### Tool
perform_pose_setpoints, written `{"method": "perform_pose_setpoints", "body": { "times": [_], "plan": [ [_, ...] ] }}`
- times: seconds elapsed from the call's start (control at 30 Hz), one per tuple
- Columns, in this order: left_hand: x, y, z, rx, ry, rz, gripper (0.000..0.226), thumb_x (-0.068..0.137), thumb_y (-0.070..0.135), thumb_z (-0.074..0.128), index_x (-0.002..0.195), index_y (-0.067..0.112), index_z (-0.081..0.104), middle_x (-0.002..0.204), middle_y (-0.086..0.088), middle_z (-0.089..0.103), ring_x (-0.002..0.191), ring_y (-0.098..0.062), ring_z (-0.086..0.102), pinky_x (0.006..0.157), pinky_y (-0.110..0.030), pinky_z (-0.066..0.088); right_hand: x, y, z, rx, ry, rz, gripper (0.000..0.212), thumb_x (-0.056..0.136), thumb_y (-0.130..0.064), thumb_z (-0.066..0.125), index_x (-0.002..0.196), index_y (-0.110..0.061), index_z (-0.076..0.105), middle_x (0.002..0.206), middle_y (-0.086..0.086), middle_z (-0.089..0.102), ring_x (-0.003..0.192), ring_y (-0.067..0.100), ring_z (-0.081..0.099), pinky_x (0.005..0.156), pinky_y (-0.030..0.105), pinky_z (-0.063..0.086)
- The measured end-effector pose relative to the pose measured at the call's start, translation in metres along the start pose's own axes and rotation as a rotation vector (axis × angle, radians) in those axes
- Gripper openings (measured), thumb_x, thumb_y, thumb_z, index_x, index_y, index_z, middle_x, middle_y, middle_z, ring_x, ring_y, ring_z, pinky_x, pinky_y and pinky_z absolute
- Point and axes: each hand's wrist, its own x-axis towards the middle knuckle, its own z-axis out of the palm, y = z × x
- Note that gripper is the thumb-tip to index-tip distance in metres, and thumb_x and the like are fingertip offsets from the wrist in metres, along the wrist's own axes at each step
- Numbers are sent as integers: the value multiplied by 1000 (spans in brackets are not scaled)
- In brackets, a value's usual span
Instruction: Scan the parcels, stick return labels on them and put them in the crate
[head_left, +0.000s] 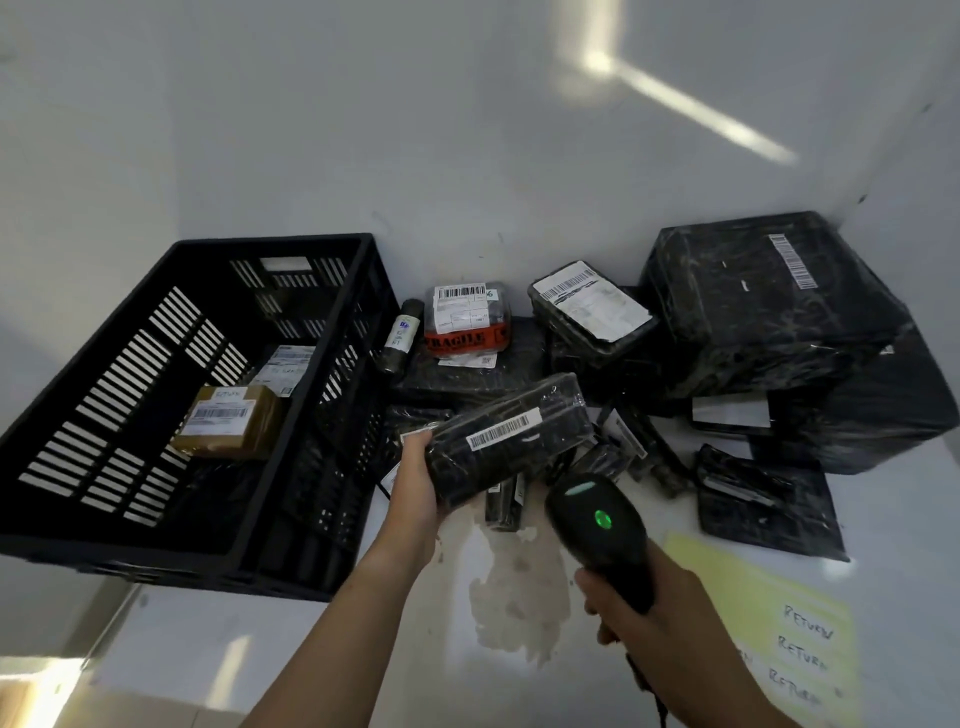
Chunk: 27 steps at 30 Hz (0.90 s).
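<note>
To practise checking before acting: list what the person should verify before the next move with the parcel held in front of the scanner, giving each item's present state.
1. Left hand grips the parcel: ok.
2. Barcode uncovered, turned up towards the scanner: ok.
3. Right hand grips scanner, green light on: ok.
4. Scan registered: cannot tell.
5. Parcel labelled from the return label sheet: not ok, none visible.
6. Crate has free room: ok.
</note>
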Motion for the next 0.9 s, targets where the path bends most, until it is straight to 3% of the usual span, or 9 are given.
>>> {"method": "perform_pose_setpoints", "body": {
  "times": [0.17,0.47,0.63,0.9],
  "plan": [
    [7,2,0,-2,-32,-8,49,103,46,32,113,20,72,107,-5,77,103,-21,70,78,-36,52,-6,-9,11,-51,-24,-24,12,87,-35,73,93,-28,65,69,-6,74,58,4,67,57,17,48],
    [11,3,0,42,-76,6,48,105,43,30,105,21,73,98,-1,79,87,-12,74,76,-34,52,-11,-29,14,-9,-50,-100,20,86,-39,69,102,-29,66,74,-11,74,66,6,71,60,15,49],
    [9,5,1,38,-73,8,47,105,43,31,101,23,73,95,1,79,96,-15,70,83,-38,53,-13,-31,13,41,-60,-105,53,69,-62,58,105,-24,68,74,-7,75,68,9,72,62,18,51],
    [8,5,6,27,-69,4,48,105,43,30,103,23,73,98,0,79,104,-20,68,87,-40,52,-17,-33,10,45,-84,-120,53,69,-62,58,103,-23,69,72,-6,74,67,6,71,62,16,50]
  ]
}}
